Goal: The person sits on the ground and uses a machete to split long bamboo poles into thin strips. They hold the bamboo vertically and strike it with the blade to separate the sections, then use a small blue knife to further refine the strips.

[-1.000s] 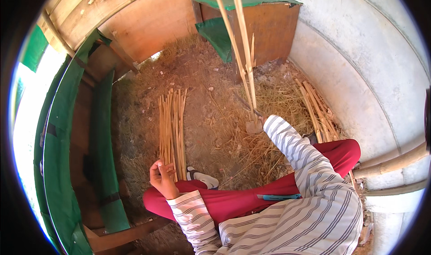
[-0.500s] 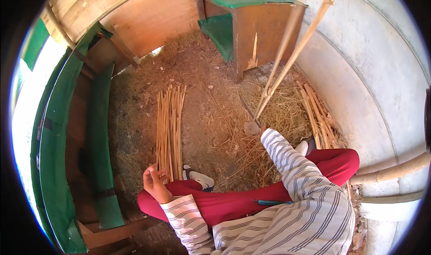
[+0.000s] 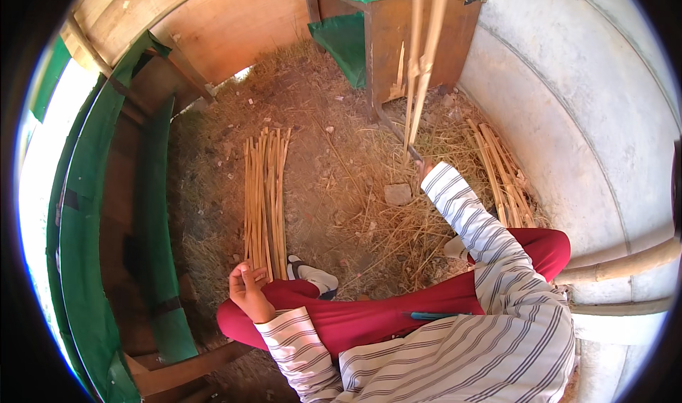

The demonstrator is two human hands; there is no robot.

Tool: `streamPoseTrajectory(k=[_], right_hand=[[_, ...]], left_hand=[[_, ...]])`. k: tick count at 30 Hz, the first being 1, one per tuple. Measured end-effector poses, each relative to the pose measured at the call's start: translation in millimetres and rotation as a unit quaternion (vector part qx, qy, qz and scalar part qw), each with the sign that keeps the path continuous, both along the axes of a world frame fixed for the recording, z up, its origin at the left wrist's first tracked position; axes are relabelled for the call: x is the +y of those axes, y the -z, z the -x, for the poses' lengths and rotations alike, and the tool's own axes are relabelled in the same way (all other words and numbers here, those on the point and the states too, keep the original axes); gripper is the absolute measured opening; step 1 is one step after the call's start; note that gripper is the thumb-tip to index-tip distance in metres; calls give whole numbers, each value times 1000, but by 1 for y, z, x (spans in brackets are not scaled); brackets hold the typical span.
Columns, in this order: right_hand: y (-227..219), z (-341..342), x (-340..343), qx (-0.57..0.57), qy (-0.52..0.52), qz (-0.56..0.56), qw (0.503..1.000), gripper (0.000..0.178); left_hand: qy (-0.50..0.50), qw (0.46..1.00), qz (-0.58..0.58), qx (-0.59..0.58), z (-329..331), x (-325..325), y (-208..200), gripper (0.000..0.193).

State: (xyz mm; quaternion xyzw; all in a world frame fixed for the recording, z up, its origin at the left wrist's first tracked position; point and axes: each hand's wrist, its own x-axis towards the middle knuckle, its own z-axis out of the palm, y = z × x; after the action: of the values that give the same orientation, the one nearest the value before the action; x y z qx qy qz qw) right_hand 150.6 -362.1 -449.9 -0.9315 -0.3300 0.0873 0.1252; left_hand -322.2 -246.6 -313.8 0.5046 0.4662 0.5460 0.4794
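My right hand point(image 3: 425, 168), mostly hidden beyond the cuff of its striped sleeve point(image 3: 462, 204), is closed on the near end of a dark curved tool point(image 3: 396, 127), which slants away from me to the left. Two pale split strips point(image 3: 425, 68) rise from just beside that hand and run up past the top edge of my view, close together low down and slightly apart higher up. Their upper parts are blurred, and I cannot tell whether my fingers grip them too or only the tool.

My left hand point(image 3: 250, 293) is raised by my left knee, palm bare and fingers loosely bent — nothing held in it. Near its fingertips is the lower end of a bundle of sticks point(image 3: 264, 190) laid lengthwise on the dirt floor point(image 3: 309, 190); I cannot tell whether they touch. A shoe point(image 3: 320, 278) shows just right of the bundle.

Straw point(image 3: 391, 243) litters the ground below the tool, with a squarish stone point(image 3: 398, 194) on it. A second pile of sticks point(image 3: 499, 176) lies along the pale curved wall point(image 3: 547, 140) — and a blue pen-like thing point(image 3: 435, 316) rests across my red trousers point(image 3: 383, 318).
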Motion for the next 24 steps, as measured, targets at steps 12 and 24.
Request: streamPoseTrajectory(k=[12, 24], right_hand=[[198, 19, 8, 145, 29, 130, 980, 45], [55, 24, 13, -98, -148, -56, 983, 43]], left_hand=[[9, 1000, -12, 3, -4, 5, -10, 20], [-3, 999, 13, 35, 16, -7, 3, 20]])
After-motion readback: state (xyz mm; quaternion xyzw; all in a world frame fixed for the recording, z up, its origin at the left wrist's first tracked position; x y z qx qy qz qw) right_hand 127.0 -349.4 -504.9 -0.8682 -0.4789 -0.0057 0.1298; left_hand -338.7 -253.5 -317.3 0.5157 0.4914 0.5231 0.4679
